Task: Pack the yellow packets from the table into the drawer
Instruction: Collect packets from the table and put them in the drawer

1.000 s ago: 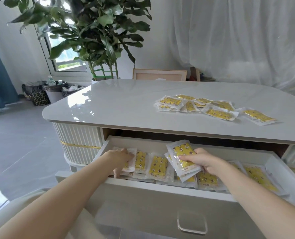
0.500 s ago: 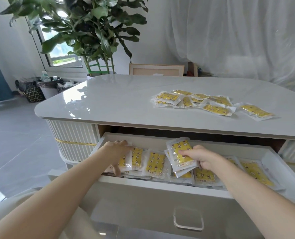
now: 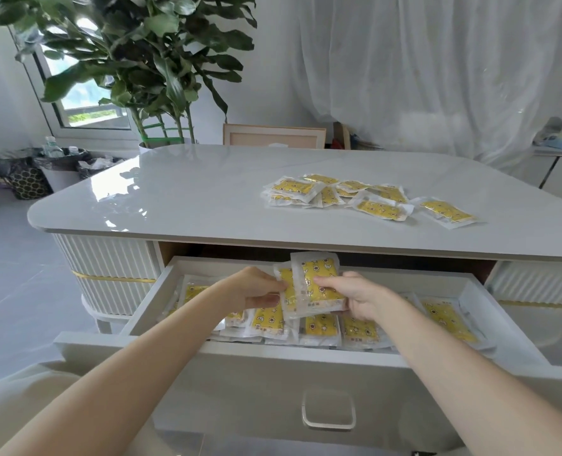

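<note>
Currently, placement is in hand: the left hand (image 3: 256,291) and right hand (image 3: 355,299) grip an upright stack of yellow packets (image 3: 316,284) with curled fingers over the open drawer (image 3: 148,301). Next, seat it in the row below. Loose packets (image 3: 376,209) lie toward the bench (image 3: 191,192) right edge.

Open drawer (image 3: 306,352), with a small stack of yellow packets (image 3: 316,284) held above it.
My left hand (image 3: 256,289) and right hand (image 3: 355,297) pinch the stack's sides; more packets (image 3: 360,329) line the drawer; a loose heap (image 3: 371,199) lies on the tabletop (image 3: 191,199).
</note>
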